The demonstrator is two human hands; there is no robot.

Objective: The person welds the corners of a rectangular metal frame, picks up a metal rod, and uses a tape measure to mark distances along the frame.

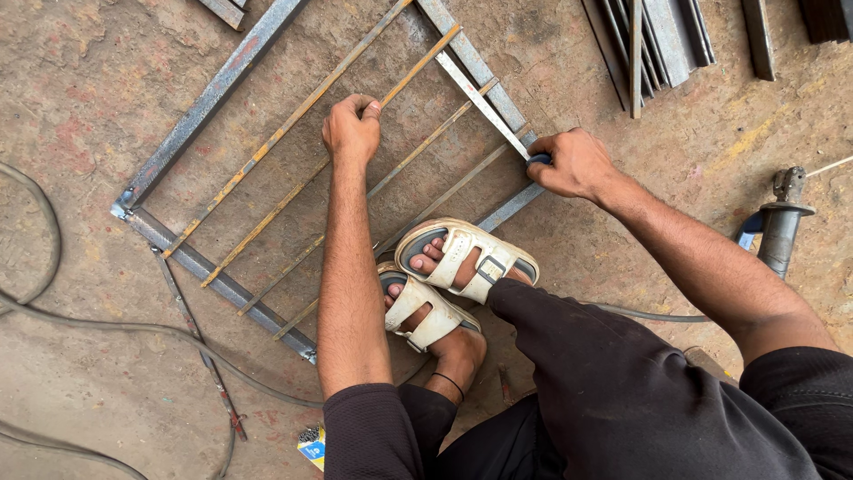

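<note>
We crouch over the steel frame [222,89] lying flat on the concrete floor [80,89], left hand [353,129] clenched on a thin rusty bar [418,64], right hand [573,164] gripping a tape measure [484,105] across it; the frame looks rigid and heavy, best lifted by its outer rails.

A rectangular steel frame [227,80] is seen lying flat on the floor, crossed by thin, rust-streaked parallel rods [293,116]. One rod is gripped near its upper end by the left hand [352,130]. A metal tape measure [484,105] is stretched straight across the rod ends, its dark case pinned beneath the right hand [573,164] at the frame's far rail, just beside the nearest rod.
</note>
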